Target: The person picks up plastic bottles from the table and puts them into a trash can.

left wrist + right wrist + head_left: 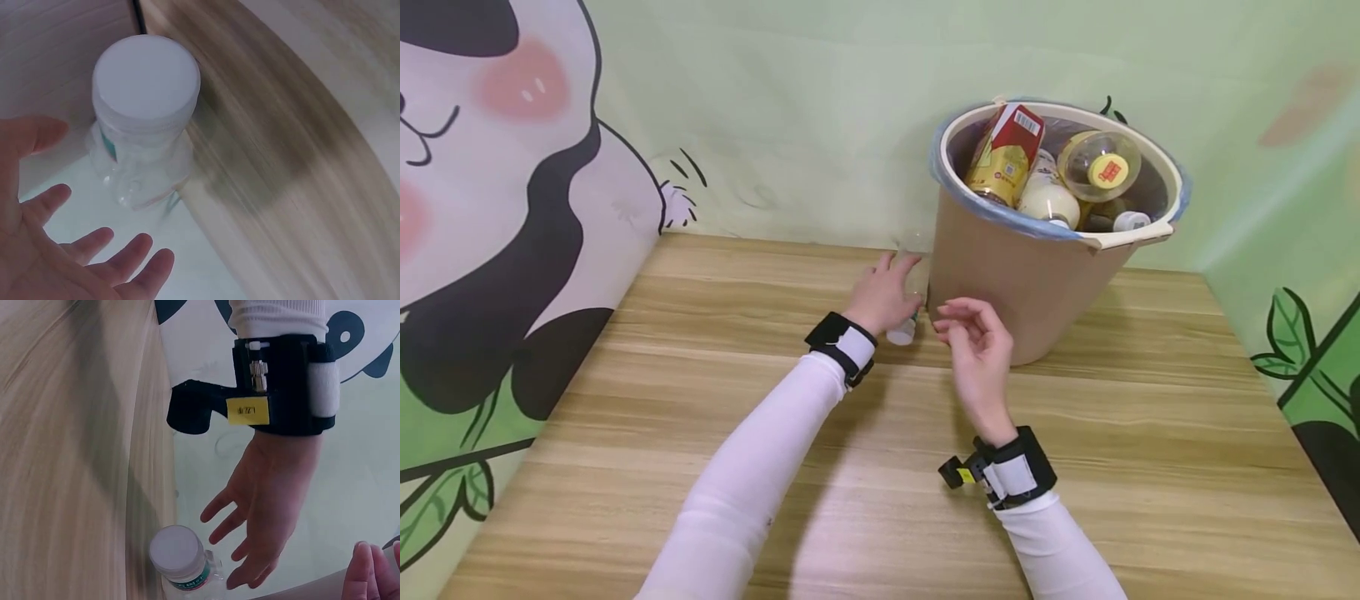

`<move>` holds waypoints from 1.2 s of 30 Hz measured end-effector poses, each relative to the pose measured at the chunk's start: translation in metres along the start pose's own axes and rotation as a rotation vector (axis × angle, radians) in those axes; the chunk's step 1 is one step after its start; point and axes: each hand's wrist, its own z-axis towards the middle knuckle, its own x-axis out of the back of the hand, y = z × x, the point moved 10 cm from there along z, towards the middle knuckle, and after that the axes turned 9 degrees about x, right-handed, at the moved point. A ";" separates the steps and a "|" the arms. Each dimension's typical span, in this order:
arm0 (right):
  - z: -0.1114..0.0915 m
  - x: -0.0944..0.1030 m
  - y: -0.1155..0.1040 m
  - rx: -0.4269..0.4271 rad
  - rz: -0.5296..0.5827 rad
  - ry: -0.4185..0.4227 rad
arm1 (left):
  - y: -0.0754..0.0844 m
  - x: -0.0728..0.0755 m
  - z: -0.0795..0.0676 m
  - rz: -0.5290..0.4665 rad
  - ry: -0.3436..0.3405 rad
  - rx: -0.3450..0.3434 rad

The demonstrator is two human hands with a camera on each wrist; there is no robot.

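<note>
A clear plastic bottle with a white cap (901,335) lies on the wooden table beside the bin, its cap toward me and its body toward the wall. My left hand (883,296) reaches over it, fingers spread and apart from one another. In the left wrist view the white lid (147,78) and see-through body stand out past the open palm (56,262). Some green label (190,581) shows under the lid in the right wrist view. My right hand (981,358) hovers before the bin, fingers loosely bent, holding nothing.
Right of the bottle stands a tan bin (1000,283) lined with a bluish bag. Inside are a red-and-yellow carton (1009,154), a white bottle (1048,200) and a clear bottle with a yellow cap (1105,171). A panda-printed wall (760,125) borders the table (880,483).
</note>
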 end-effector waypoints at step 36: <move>0.000 -0.009 -0.006 0.014 -0.039 -0.042 | -0.052 0.011 -0.079 0.098 -0.097 -0.274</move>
